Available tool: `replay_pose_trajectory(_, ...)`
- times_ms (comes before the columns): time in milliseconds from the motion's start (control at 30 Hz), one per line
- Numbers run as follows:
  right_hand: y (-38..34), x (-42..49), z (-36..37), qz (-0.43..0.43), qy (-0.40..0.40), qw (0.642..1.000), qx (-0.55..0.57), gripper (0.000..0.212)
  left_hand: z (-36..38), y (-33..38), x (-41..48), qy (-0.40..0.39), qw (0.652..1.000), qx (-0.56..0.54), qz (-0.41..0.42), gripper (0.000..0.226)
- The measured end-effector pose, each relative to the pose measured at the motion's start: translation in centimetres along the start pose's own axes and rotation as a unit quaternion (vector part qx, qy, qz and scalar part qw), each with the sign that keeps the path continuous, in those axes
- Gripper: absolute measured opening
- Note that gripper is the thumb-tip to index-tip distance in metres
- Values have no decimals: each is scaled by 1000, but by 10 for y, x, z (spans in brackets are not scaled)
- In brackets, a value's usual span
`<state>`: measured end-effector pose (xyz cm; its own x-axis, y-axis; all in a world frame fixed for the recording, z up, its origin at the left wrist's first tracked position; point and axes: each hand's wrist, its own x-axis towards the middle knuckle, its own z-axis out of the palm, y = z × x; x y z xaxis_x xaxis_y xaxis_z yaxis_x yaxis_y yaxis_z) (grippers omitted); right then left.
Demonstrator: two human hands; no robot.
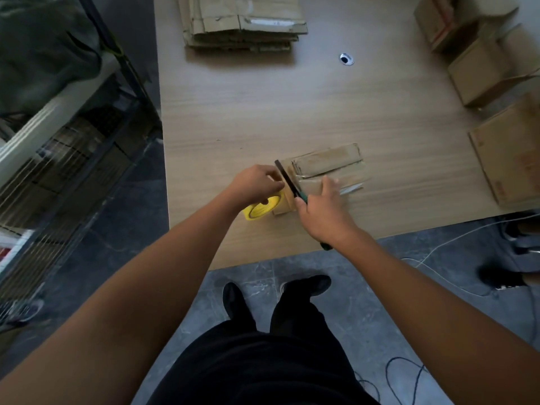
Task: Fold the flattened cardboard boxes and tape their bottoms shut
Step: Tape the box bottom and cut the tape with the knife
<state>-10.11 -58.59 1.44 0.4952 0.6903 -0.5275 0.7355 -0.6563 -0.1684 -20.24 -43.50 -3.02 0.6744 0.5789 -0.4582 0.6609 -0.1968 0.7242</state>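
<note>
A small folded cardboard box lies bottom-up near the table's front edge, with clear tape over its seam. My left hand grips a tape roll with a yellow core just left of the box. My right hand holds green-handled scissors, whose dark blades point away from me between the roll and the box. The fingers of that hand also rest on the box's near flap. A stack of flattened boxes lies at the table's far edge.
The wooden table has a round cable hole. Several assembled boxes stand along the right side. A metal rack stands to the left. Cables lie on the grey floor to the right, and my feet are below the table edge.
</note>
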Motion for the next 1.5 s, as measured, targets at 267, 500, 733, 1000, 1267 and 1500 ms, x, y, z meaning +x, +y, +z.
replay_pose_trajectory(267,-4,-3,8,15,-10,999,-47,66,-4,-3,-15,55,983,131,116,8)
replay_pose_trajectory(500,12,5,17,9,258,944,204,62,-53,15,-6,-83,987,68,116,22)
replay_pose_trajectory(733,6,33,33,51,343,925,157,67,-54,23,23,-195,974,57,103,24)
replay_pose_trajectory(1000,29,40,23,-83,305,947,54,62,-39,12,-6,-172,980,-24,100,32)
replay_pose_trajectory(1267,58,40,-16,-249,172,953,-14,54,18,8,-57,-92,988,-107,70,26)
replay_pose_trajectory(1500,69,5,-33,-205,209,943,157,29,17,31,-88,27,994,-97,28,32)
